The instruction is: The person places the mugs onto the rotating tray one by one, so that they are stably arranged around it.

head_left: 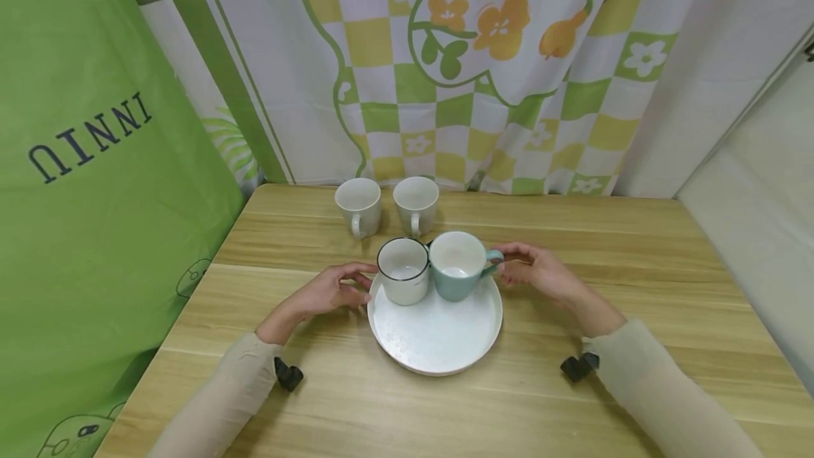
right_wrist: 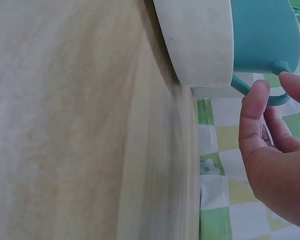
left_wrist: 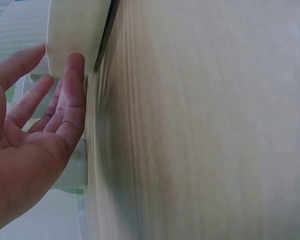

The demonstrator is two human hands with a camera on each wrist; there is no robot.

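On a round white tray stand two mugs side by side. The left one is a white mug with a dark rim; beside it is a teal mug, its handle pointing right. My left hand is at the tray's left edge, thumb and fingers spread apart, fingertips right at the tray's side wall. At the teal handle is my right hand. In the right wrist view its thumb and index fingertip overlap the handle, with a gap between them.
Two white mugs stand behind the tray near the far edge of the wooden table. A patterned curtain hangs beyond that edge, and a green cloth covers the left side. A pale wall borders the right.
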